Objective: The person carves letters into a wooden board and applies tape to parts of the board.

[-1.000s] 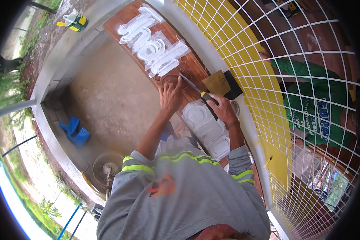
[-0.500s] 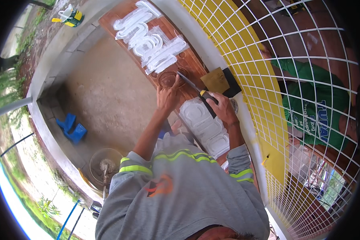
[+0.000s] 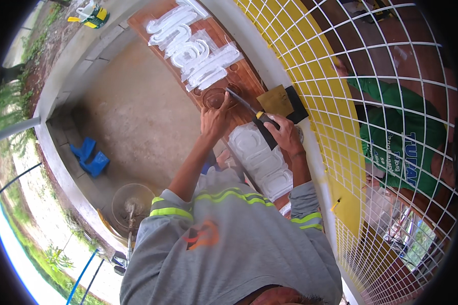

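Observation:
A long reddish-brown wooden board with raised carved shapes runs away from me. My right hand is closed round the black and yellow handle of a hand tool with a long, thin metal blade, perhaps a chisel. Its tip rests at a bare rounded carving. My left hand lies on that carving with fingers apart, one fingertip beside the blade's tip. White-coated raised shapes cover the far part of the board; more white shapes lie nearer me, below my right hand.
A brown square sheet lies on a dark piece right of the board. White wire mesh rises at right, with a person in green behind it. Blue pieces and a round bucket stand left; a green-yellow pail stands far left.
The tool has shifted very slightly against the carving with my right hand. My left hand stays almost in place. The whole view has tilted a little.

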A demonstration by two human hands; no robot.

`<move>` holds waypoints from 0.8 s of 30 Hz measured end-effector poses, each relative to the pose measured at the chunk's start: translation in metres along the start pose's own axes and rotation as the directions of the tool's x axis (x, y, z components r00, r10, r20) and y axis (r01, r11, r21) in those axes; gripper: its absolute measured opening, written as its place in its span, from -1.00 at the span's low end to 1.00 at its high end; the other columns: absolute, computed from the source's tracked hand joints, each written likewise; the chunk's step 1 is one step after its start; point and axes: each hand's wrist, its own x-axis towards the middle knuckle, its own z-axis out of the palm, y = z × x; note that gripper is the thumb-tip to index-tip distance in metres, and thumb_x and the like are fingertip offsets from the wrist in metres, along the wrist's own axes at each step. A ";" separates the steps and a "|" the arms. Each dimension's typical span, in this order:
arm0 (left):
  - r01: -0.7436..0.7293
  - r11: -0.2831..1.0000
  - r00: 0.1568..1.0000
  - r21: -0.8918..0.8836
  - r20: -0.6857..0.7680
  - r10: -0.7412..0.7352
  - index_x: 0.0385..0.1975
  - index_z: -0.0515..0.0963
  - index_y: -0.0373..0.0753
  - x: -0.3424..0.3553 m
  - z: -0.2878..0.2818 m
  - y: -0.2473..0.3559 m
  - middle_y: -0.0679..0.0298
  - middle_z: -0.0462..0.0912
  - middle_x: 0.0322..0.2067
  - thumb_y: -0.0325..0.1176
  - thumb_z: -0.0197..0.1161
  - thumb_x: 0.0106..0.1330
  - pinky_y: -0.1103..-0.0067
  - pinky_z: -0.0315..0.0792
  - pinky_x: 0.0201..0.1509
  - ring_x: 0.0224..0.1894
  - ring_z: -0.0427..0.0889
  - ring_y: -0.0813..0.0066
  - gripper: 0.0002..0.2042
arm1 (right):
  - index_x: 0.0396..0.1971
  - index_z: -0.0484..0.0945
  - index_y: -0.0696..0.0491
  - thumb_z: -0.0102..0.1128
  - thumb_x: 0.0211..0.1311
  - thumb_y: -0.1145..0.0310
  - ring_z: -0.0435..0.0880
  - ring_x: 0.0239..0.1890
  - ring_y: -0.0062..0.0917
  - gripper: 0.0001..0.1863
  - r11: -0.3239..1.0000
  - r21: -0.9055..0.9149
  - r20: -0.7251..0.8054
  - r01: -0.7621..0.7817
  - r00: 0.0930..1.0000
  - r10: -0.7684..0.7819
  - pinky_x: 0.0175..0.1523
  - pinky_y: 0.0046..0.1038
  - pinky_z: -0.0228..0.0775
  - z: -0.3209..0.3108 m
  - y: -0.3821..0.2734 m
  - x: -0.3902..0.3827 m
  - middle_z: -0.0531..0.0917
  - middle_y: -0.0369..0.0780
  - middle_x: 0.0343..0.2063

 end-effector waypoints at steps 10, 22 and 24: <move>0.001 0.999 1.000 -0.047 -0.029 -0.003 0.45 0.24 0.08 -0.003 0.003 0.002 0.10 0.65 -0.56 -0.30 0.15 0.26 0.28 0.36 0.07 -0.39 0.67 0.19 -0.33 | -0.06 0.61 0.25 0.25 0.30 0.28 0.67 -0.04 -0.11 -0.64 0.999 -0.034 0.008 0.022 1.000 -0.022 0.10 -0.29 0.49 -0.008 -0.003 0.007 0.69 -0.01 -0.09; 0.007 0.998 1.000 -0.057 0.007 -0.006 0.45 0.21 0.05 0.001 0.001 0.001 0.07 0.63 -0.60 -0.29 0.14 0.28 0.25 0.37 0.06 -0.42 0.67 0.13 -0.34 | -0.05 0.61 0.27 0.25 0.30 0.25 0.67 0.00 -0.10 -0.61 0.992 0.091 0.027 -0.085 0.996 0.083 0.12 -0.32 0.48 0.001 0.009 0.004 0.69 0.04 -0.07; 0.003 0.996 1.000 -0.093 -0.001 -0.004 0.45 0.22 0.04 0.000 0.001 0.001 0.05 0.63 -0.60 -0.29 0.14 0.28 0.25 0.37 0.06 -0.45 0.67 0.11 -0.34 | -0.05 0.61 0.27 0.26 0.30 0.24 0.67 0.00 -0.10 -0.60 0.992 0.092 0.026 -0.086 0.996 0.084 0.12 -0.33 0.48 0.001 0.010 0.004 0.69 0.05 -0.07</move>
